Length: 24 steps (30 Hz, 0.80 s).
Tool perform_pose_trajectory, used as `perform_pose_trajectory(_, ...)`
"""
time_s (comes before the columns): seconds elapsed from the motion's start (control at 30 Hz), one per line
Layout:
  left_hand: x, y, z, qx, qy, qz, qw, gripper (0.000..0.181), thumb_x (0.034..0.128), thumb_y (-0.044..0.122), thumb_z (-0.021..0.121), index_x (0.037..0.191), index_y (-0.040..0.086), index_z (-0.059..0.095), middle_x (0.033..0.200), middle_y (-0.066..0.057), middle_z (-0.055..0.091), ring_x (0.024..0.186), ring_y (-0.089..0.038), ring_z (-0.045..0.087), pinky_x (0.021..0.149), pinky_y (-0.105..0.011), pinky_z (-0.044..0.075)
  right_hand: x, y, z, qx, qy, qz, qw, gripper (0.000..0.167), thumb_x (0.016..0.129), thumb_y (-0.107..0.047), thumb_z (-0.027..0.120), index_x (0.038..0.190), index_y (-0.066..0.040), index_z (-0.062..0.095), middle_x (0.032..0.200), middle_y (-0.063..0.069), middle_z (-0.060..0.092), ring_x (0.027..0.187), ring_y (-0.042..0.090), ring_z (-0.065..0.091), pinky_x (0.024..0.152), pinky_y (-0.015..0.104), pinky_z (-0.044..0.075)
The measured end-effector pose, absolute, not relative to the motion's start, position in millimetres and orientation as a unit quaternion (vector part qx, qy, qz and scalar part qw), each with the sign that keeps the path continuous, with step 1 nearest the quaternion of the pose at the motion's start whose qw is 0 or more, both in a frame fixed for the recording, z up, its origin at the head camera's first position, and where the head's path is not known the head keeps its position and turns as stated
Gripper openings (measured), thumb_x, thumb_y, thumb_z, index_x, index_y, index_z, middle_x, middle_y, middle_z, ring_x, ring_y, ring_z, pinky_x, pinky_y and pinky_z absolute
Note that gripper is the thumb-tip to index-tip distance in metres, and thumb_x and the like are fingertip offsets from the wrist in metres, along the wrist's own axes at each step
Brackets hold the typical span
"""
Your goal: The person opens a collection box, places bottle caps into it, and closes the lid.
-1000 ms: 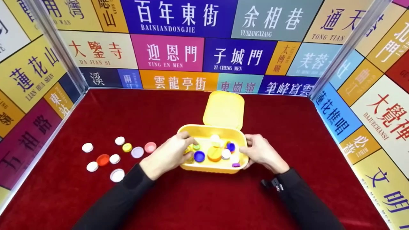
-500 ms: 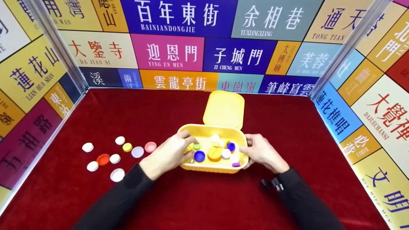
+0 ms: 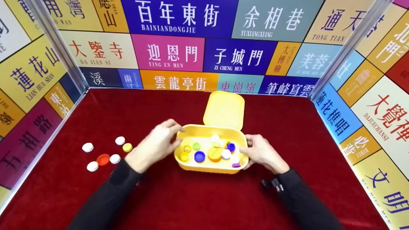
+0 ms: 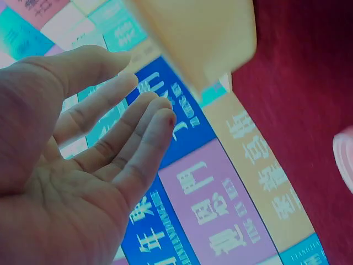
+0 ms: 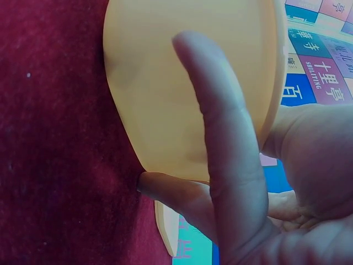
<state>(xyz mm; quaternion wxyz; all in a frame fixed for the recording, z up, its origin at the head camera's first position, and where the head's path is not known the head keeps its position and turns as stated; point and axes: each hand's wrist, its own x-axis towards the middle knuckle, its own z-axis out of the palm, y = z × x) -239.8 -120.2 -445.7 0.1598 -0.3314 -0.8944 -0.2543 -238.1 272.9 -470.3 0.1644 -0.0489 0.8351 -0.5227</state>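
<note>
A yellow plastic box (image 3: 209,169) sits on the red cloth with bottle caps inside, among them a large orange cap (image 3: 214,154), a blue cap (image 3: 199,156), a green cap (image 3: 196,146) and a yellow cap (image 3: 184,156). My left hand (image 3: 153,147) hovers at the box's left rim; in the left wrist view its fingers (image 4: 146,149) are loosely bent around nothing. At the right end, my right hand (image 3: 265,153) grips the box wall, thumb over the rim. The right wrist view shows the fingers (image 5: 234,143) along the outer wall.
Loose caps lie to the left, including a red cap (image 3: 103,160), a yellow cap (image 3: 127,147) and several white ones. Behind the box its yellow lid (image 3: 224,110) lies open. Printed panels (image 3: 172,54) wall in the table at the back and sides.
My left hand has come out of the box and moved left, uncovering two yellow caps inside. It now covers some loose caps on the cloth. My right hand stays put.
</note>
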Motion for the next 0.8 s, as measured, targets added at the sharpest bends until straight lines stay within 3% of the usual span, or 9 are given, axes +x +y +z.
perform_pose_trajectory(0.17,-253,-143,-446,-0.285,-0.91,-0.269,0.136,0.029,0.1019,0.006,0.088,0.13,0.0,0.083,0.121,-0.022,0.078,0.106,-0.038,0.078,0.101,-0.051,0.069,-238,273,-469,-0.047,0.837,-0.52,0.163,0.044,0.106,-0.004,0.07,0.15,0.002,0.07,0.125,0.025,0.084,0.084,0.035,0.088,0.063,0.047,0.072)
perform_pose_trajectory(0.4,-260,-174,-452,-0.217,-0.941,-0.259,0.03,0.039,0.1,0.009,0.088,0.138,0.002,0.081,0.128,-0.025,0.074,0.11,-0.041,0.074,0.105,-0.053,0.066,-238,272,-470,-0.043,0.836,-0.522,0.167,0.043,0.106,-0.004,0.069,0.149,0.002,0.071,0.126,0.025,0.084,0.085,0.036,0.088,0.064,0.048,0.072)
perform_pose_trajectory(0.67,-260,-193,-460,-0.224,-0.951,-0.201,-0.07,0.046,0.0902,0.01,0.095,0.134,0.004,0.083,0.123,-0.023,0.072,0.108,-0.035,0.067,0.105,-0.053,0.062,-237,272,-471,-0.047,0.834,-0.525,0.164,0.042,0.105,-0.002,0.069,0.147,0.003,0.071,0.125,0.025,0.084,0.084,0.036,0.088,0.063,0.048,0.072)
perform_pose_trajectory(0.8,-260,-194,-459,-0.223,-0.951,-0.193,-0.089,0.04,0.0874,0.001,0.089,0.127,0.005,0.084,0.118,-0.021,0.071,0.107,-0.032,0.065,0.103,-0.049,0.062,-238,273,-471,-0.051,0.834,-0.525,0.164,0.041,0.104,-0.003,0.069,0.145,0.003,0.072,0.125,0.025,0.084,0.084,0.037,0.088,0.063,0.048,0.072)
